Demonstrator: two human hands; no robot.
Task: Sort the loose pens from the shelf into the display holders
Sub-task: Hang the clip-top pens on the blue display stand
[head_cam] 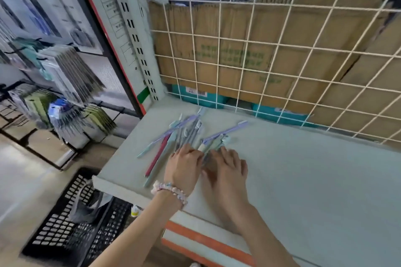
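Observation:
Several loose pens in purple, pale green and grey lie in a heap on the pale shelf, near its left end. A red pen and a pale green one lie at the heap's left side. A purple pen points to the back right. My left hand, with a beaded band on the wrist, rests on the near ends of the pens. My right hand lies beside it, fingers over more pens. Blur hides whether either hand holds a pen. No display holder is in view.
A white wire grid backs the shelf, with cardboard boxes behind it. A black plastic crate stands on the floor at the lower left. Packaged goods hang on hooks at the left.

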